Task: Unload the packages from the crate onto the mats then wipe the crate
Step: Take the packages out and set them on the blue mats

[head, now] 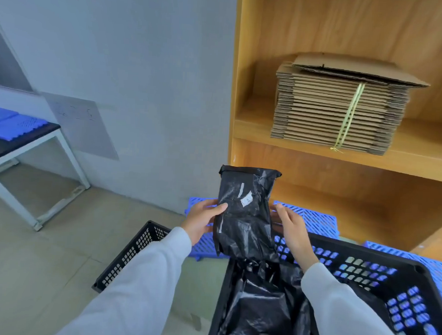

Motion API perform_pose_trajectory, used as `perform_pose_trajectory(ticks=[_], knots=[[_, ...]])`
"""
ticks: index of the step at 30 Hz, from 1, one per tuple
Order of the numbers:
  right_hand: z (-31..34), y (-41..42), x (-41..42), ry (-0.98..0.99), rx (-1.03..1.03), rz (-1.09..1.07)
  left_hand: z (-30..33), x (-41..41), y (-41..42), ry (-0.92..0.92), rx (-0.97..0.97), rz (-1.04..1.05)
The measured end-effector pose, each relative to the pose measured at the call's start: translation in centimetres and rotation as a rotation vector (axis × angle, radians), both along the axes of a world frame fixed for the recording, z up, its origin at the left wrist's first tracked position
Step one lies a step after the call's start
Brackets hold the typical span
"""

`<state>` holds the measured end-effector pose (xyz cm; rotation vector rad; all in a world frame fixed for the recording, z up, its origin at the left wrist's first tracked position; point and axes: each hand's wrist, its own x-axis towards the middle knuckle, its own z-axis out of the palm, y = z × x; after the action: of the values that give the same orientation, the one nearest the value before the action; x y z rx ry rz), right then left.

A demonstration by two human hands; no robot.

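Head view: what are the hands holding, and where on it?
A black plastic-wrapped package, upright above the black perforated plastic crate. Left hand grips its left edge, right hand its right edge, both around mid-height.

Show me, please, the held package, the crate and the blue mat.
held package (245, 215): head view, middle of its front.
crate (365, 250): head view, far rim.
blue mat (315, 219): head view, slatted top.

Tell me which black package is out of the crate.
The upright package with the white label, held between left hand and right hand; the others lie inside the crate.
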<state>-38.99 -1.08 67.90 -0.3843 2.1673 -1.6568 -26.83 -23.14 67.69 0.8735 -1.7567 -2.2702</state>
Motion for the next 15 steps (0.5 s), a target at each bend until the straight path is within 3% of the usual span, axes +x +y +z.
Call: perform_pose_trajectory(ticks=[5,10,15], knots=[[-2.1,-5.7,-2.8,0.287,0.314,0.12,-2.8,-1.2,-7.1,-0.048,0.008,0.139],[-5.0,-9.0,-4.0,0.382,0.56,0.124,-6.6,-1.8,-12.3,-0.114,0.041,0.177],[-6.7,-10.3,-3.6,0.613,0.996,0.168,-12.0,-3.0,-15.2,-0.212,0.094,0.178]])
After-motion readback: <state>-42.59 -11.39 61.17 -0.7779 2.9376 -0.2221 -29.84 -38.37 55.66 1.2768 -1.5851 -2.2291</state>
